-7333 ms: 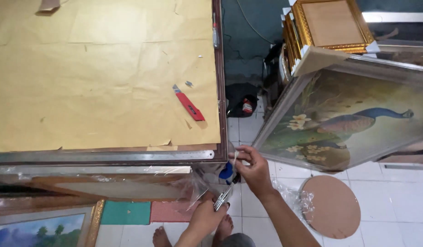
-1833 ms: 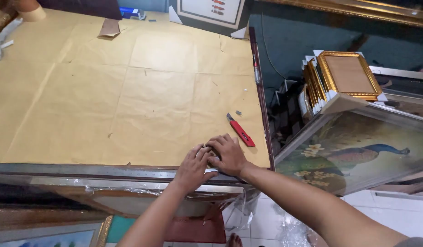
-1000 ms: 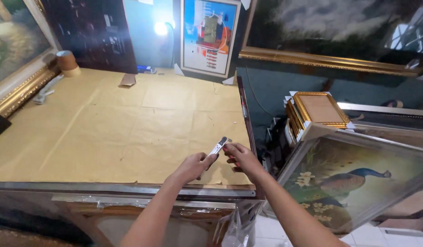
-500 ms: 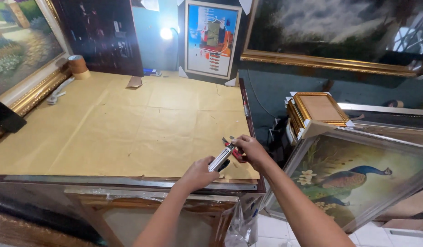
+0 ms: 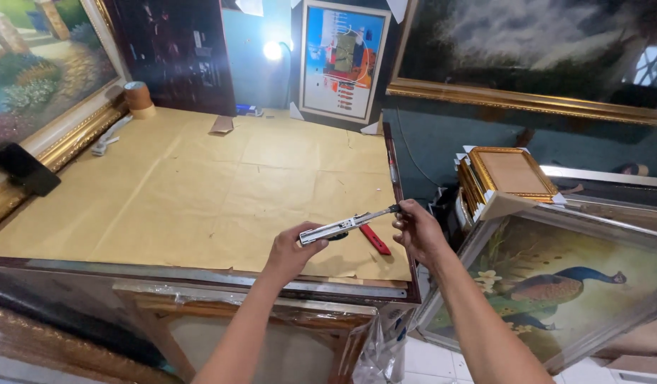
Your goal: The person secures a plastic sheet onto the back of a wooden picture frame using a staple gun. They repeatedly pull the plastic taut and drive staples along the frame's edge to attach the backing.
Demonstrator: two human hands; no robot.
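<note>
My left hand (image 5: 294, 250) grips a slim silver metal tool (image 5: 337, 229), held level above the near right corner of a brown paper-covered table (image 5: 200, 192). My right hand (image 5: 416, 229) pinches the thin dark rod that sticks out of the tool's right end. A red utility knife (image 5: 375, 240) lies on the paper just under and behind the tool. Both hands hover above the table without touching it.
A roll of brown tape (image 5: 138, 97) and a grey tool (image 5: 108, 135) lie at the table's far left. Framed paintings lean all around: a peacock painting (image 5: 556, 284) at right, a stack of gold frames (image 5: 509, 178), a wrapped frame (image 5: 271, 334) under the table's front edge.
Earlier my hands were low beside the table, then pressed on its near edge. They have since lifted the silver tool above the corner, and my right hand has drawn its rod out to the right.
</note>
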